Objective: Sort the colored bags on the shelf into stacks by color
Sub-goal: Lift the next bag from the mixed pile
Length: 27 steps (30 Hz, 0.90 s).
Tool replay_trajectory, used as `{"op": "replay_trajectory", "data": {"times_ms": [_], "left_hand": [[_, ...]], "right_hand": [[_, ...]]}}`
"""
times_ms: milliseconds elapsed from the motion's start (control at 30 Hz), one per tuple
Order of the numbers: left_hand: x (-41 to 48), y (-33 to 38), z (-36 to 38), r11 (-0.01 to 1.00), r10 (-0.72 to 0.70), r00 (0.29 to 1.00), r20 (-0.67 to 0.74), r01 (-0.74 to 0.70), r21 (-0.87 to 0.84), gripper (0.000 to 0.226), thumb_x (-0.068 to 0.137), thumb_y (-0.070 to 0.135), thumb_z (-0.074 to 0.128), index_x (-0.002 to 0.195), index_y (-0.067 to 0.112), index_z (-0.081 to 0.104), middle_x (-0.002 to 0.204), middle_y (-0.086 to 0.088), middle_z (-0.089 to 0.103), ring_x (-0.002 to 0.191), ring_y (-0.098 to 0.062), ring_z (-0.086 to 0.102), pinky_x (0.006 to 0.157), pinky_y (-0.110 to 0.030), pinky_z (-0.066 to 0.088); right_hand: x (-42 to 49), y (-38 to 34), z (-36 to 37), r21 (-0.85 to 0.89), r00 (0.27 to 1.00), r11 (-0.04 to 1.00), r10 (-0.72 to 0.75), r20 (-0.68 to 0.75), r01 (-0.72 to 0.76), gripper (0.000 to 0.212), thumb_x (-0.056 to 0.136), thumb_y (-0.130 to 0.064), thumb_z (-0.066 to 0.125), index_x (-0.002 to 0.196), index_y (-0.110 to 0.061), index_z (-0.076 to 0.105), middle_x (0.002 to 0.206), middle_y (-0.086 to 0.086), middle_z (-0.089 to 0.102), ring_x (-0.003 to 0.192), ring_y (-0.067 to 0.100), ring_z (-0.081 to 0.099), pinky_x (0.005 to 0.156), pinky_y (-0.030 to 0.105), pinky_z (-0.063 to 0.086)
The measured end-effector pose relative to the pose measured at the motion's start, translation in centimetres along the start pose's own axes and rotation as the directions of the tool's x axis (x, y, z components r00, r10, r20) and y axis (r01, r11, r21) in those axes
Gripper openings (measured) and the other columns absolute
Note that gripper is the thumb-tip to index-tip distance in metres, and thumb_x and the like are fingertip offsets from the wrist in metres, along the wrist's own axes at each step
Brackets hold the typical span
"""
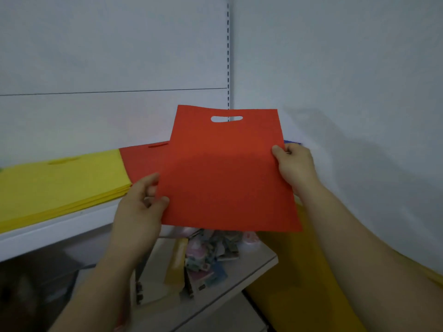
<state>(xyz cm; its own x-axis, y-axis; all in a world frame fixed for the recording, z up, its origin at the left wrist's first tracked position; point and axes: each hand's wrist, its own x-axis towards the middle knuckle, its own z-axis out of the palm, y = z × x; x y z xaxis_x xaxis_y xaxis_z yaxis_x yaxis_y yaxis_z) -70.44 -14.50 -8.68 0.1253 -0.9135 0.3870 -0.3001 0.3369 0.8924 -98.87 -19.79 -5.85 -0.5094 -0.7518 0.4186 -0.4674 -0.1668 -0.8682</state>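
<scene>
I hold a flat red bag (225,168) with a cut-out handle up in front of the shelf corner. My left hand (141,207) pinches its lower left edge and my right hand (293,166) grips its right edge. Behind it a stack of red bags (141,161) lies on the white shelf (60,226). To the left of that lies a stack of yellow bags (60,183). A sliver of a blue bag (291,142) shows behind my right hand. More yellow bags (299,271) hang over the shelf edge under my right forearm.
White back panels and a slotted upright (228,56) close the shelf corner. A lower shelf (227,283) holds several small packets and cards (206,257). A dark space lies under the upper shelf at lower left.
</scene>
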Motion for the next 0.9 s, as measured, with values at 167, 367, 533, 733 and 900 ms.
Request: {"op": "replay_trajectory", "data": {"times_ms": [167, 367, 533, 733, 900], "left_hand": [[3.8, -0.1, -2.8, 0.994, 0.060, 0.995, -0.086, -0.051, 0.094, 0.042, 0.089, 0.006, 0.057, 0.125, 0.027, 0.052, 0.092, -0.002, 0.055, 0.073, -0.021, 0.058, 0.063, -0.030, 0.046], [7.4, 0.0, -4.5, 0.962, 0.083, 0.992, -0.098, -0.054, 0.267, 0.035, 0.090, 0.007, 0.057, 0.122, 0.020, 0.058, 0.100, -0.001, 0.061, 0.078, -0.017, 0.061, 0.072, -0.025, 0.050], [9.3, -0.2, -4.6, 0.802, 0.087, 0.996, -0.022, -0.057, 0.595, 0.039, 0.090, 0.020, 0.059, 0.129, 0.016, 0.056, 0.128, -0.006, 0.057, 0.113, -0.020, 0.054, 0.093, -0.024, 0.036], [9.3, -0.4, -3.7, 0.550, -0.121, 0.989, 0.084, -0.003, 0.835, 0.073, 0.080, 0.063, 0.055, 0.139, 0.022, 0.042, 0.135, -0.003, 0.051, 0.122, -0.021, 0.048, 0.100, -0.035, 0.039], [9.3, -0.6, -3.5, 0.396, -0.244, 0.959, 0.148, -0.041, 0.917, 0.105, 0.055, 0.092, 0.032, 0.139, 0.030, 0.040, 0.137, 0.006, 0.047, 0.124, -0.016, 0.043, 0.102, -0.039, 0.038]], "right_hand": [[3.5, -2.6, 5.9, 0.002, 0.992, 0.999, -0.043, 0.121, 0.043, 0.027, 0.094, -0.030, 0.056, 0.085, -0.005, 0.064, 0.076, 0.006, 0.062, 0.076, 0.025, 0.061, 0.076, 0.042, 0.053], [6.8, -3.9, 11.2, -0.002, 0.974, 0.996, -0.084, 0.209, 0.086, 0.036, 0.095, -0.031, 0.054, 0.098, 0.004, 0.063, 0.083, 0.013, 0.061, 0.075, 0.024, 0.057, 0.072, 0.038, 0.053], [9.6, -4.2, 14.7, -0.040, 0.951, 0.989, -0.123, 0.285, 0.140, 0.035, 0.095, -0.032, 0.053, 0.097, 0.002, 0.062, 0.092, 0.016, 0.066, 0.085, 0.031, 0.063, 0.077, 0.040, 0.054], [12.4, -4.0, 17.9, -0.153, 0.881, 0.948, -0.189, 0.433, 0.278, 0.032, 0.095, -0.030, 0.054, 0.101, -0.001, 0.064, 0.099, 0.012, 0.065, 0.093, 0.029, 0.060, 0.072, 0.028, 0.041], [13.6, -3.4, 18.8, -0.348, 0.753, 0.857, -0.068, 0.654, 0.380, 0.049, 0.090, -0.033, 0.062, 0.128, -0.003, 0.051, 0.127, 0.016, 0.056, 0.113, 0.031, 0.054, 0.089, 0.034, 0.043]]}}
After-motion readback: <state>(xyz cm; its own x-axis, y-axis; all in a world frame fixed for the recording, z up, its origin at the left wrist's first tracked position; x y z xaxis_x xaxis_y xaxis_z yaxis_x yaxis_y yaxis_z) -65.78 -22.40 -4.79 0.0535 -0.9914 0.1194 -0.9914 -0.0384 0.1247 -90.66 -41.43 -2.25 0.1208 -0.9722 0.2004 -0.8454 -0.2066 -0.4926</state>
